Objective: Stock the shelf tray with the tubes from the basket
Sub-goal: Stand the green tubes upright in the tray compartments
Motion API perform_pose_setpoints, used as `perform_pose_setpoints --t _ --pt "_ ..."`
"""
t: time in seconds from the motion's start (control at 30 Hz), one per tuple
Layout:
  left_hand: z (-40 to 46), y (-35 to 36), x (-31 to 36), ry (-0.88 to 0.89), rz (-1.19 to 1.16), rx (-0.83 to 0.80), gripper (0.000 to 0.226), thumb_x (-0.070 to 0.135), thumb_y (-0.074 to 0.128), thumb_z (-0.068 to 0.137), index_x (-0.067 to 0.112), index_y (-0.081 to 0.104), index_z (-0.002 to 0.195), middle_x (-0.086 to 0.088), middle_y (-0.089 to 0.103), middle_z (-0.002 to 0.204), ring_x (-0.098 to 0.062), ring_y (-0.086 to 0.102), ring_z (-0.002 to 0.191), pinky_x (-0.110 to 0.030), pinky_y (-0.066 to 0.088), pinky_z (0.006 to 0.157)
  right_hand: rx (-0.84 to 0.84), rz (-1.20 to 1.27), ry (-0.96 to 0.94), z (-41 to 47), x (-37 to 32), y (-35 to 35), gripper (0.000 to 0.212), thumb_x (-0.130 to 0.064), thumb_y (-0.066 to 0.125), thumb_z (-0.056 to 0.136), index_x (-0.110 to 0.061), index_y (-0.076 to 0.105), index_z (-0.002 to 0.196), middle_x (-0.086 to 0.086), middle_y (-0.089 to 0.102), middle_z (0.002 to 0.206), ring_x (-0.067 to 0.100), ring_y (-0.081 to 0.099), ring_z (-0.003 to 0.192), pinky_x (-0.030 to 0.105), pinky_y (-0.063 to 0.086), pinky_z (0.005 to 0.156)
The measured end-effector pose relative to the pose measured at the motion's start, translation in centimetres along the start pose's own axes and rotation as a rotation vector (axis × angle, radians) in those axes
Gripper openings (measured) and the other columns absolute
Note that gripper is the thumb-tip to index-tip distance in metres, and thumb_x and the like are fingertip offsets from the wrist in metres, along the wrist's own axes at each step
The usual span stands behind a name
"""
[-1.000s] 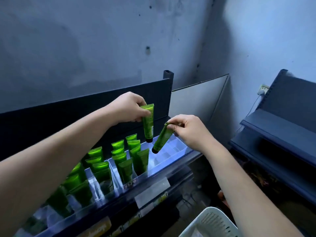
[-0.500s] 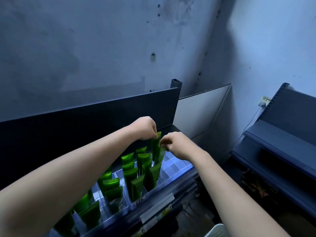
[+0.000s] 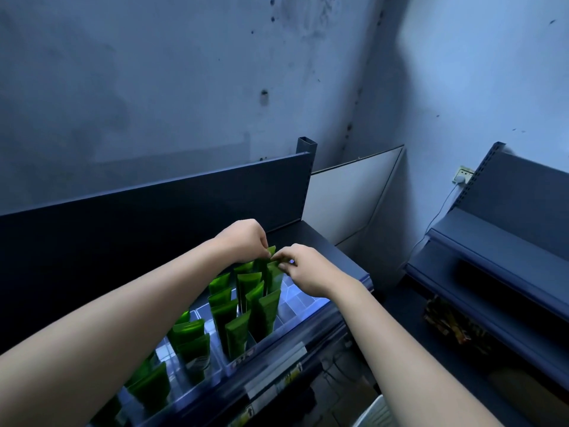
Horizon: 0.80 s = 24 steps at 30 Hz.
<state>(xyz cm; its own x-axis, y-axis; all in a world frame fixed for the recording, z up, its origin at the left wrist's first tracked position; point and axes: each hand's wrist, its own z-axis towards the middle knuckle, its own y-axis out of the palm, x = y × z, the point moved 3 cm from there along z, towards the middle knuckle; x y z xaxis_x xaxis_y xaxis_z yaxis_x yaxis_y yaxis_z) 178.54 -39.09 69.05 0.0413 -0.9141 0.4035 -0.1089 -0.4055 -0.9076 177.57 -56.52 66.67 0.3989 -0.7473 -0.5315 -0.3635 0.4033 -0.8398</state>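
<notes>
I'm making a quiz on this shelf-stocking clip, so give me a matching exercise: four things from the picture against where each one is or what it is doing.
Things:
1. left hand
2. white basket
3. wall socket
4. clear tray

Places or states:
A. bottom edge of view, by the right forearm
B. on the wall, far right, cable plugged in
C. pinching a green tube's top
D. on the dark shelf, holding upright tubes

Pairs: 1-C, 2-A, 3-B, 4-D
</notes>
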Motion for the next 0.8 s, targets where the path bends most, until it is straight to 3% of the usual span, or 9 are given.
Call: perform_pose_setpoints --t 0.2,0.4,0.57,0.67,0.8 --pt "-0.9 0.0 1.2 0.042 0.157 0.122 0.019 0.038 0.066 0.089 0.025 0.073 0.078 0.005 0.071 0.078 -0.020 0.068 0.076 -0.034 0.059 0.067 0.046 0.052 0.009 -1.6 1.0 -0.2 0.041 -0.023 0.052 0.109 -0.028 0.052 0.149 0.000 0.055 0.137 0.013 0.056 0.107 0.026 0.042 0.090" --pt "-3.2 0.7 7.9 0.287 0.235 0.298 0.019 0.030 0.057 0.093 0.018 0.069 0.087 -0.002 0.059 0.086 -0.027 0.059 0.083 -0.037 0.054 0.070 0.066 0.051 0.078 -6.1 4.6 -1.0 0.037 -0.026 0.054 0.107 -0.022 0.055 0.144 -0.001 0.052 0.138 0.014 0.057 0.110 0.032 0.048 0.096" --pt "-5.8 5.3 16.8 0.458 0.296 0.146 0.018 0.024 0.055 0.090 0.014 0.069 0.089 -0.006 0.066 0.089 -0.030 0.061 0.085 -0.038 0.054 0.072 0.059 -0.071 0.251 -13.8 10.8 -1.8 0.027 -0.030 0.056 0.102 -0.025 0.066 0.127 -0.002 0.064 0.126 0.020 0.064 0.111 0.040 0.052 0.099" --pt "-7.8 10.4 21.2 0.506 0.342 -0.046 0.019 0.028 0.057 0.089 0.015 0.069 0.085 -0.001 0.066 0.082 -0.029 0.062 0.080 -0.032 0.049 0.065 -0.100 -0.085 0.345 -19.3 14.7 -0.7 0.021 -0.031 0.060 0.099 -0.022 0.073 0.111 -0.001 0.073 0.117 0.020 0.068 0.105 0.035 0.054 0.093" --pt "-10.2 18.6 24.9 0.547 0.383 -0.289 0.021 0.036 0.059 0.086 0.021 0.072 0.091 -0.002 0.071 0.091 -0.028 0.066 0.087 -0.032 0.055 0.073 -0.256 -0.079 0.488 -25.9 20.0 1.9 0.025 -0.034 0.059 0.092 -0.017 0.076 0.098 0.006 0.076 0.103 0.027 0.071 0.095 0.047 0.059 0.090"
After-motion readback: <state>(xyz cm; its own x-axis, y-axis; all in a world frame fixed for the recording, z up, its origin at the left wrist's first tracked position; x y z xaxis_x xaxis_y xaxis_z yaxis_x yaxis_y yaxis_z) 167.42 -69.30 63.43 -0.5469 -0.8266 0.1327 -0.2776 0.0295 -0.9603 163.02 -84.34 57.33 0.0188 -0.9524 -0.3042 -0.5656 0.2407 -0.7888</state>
